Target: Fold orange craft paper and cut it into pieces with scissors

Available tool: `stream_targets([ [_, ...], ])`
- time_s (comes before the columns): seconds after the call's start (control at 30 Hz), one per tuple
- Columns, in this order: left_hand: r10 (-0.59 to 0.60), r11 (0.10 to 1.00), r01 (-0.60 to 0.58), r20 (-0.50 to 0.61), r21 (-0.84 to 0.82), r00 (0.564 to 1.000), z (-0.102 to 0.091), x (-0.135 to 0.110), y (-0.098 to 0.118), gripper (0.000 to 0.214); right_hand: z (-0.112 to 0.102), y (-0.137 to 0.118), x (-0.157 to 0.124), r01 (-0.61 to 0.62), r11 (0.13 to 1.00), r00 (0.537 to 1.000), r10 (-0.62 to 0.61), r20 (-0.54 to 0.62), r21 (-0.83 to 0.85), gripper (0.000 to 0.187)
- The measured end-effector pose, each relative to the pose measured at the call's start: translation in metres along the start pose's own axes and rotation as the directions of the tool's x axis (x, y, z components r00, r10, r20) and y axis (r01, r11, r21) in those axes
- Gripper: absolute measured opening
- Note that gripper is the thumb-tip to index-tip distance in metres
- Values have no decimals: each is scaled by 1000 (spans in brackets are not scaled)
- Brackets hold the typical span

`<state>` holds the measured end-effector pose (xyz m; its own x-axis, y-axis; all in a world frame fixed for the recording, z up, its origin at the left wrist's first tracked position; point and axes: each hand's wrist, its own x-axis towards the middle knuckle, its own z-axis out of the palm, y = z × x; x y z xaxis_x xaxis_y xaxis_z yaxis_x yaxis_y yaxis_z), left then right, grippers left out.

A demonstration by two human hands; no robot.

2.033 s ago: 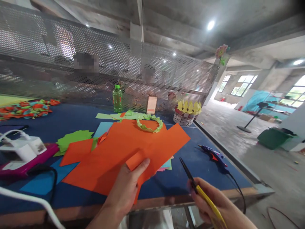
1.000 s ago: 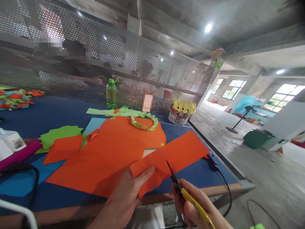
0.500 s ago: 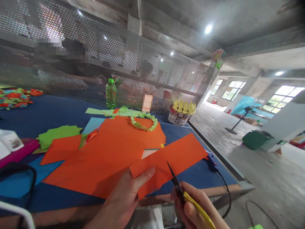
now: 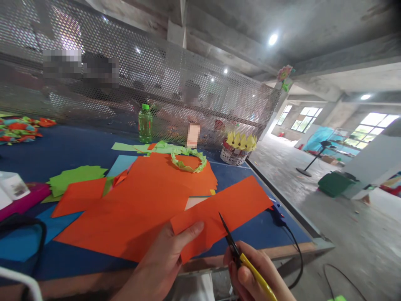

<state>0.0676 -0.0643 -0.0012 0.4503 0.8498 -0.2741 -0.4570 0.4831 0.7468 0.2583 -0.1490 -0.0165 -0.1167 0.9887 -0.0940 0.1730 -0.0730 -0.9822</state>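
Note:
Pinched between thumb and fingers of my left hand [image 4: 169, 251] is an orange paper strip [image 4: 241, 196], which slants up to the right above the table's front edge. My right hand [image 4: 250, 267] is closed around the yellow handles of a pair of scissors [image 4: 231, 241]. One dark blade lies over the strip's face, its tip near the middle; the other blade is hidden, so the lower edge of the paper sits at the blades. Behind the strip, large orange sheets [image 4: 140, 205] lie flat on the table, with a light green folded-paper ring [image 4: 189, 167] on top.
On the blue table [image 4: 84, 142] stand a green bottle [image 4: 145, 125] and a basket [image 4: 233, 155] with yellow folded points. Green paper pieces [image 4: 77, 177] lie left. A blue corded tool [image 4: 278, 215] rests at right, near the table edge. A perforated metal screen [image 4: 125, 96] rises behind.
The scissors' handles and my right hand have shifted slightly to the left. The paper strip and my left hand stay almost where they were.

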Motion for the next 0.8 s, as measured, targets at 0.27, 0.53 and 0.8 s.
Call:
stream_targets([
  [0.27, 1, 1000, 0, 49, -7, 999, -1, 1, 0, 65, 4, 6, 1, 27, 999, 998, -29, -51, -31, 70],
  [0.53, 12, 1000, -12, 67, 0, 998, -5, 6, -3, 63, 3, 8, 4, 53, 991, 997, -60, -48, -124, 74],
  [0.8, 0, 999, -2, 47, 36, 999, -5, 5, -2, 66, 3, 11, 4, 43, 992, 995, -53, -83, -117, 74],
])
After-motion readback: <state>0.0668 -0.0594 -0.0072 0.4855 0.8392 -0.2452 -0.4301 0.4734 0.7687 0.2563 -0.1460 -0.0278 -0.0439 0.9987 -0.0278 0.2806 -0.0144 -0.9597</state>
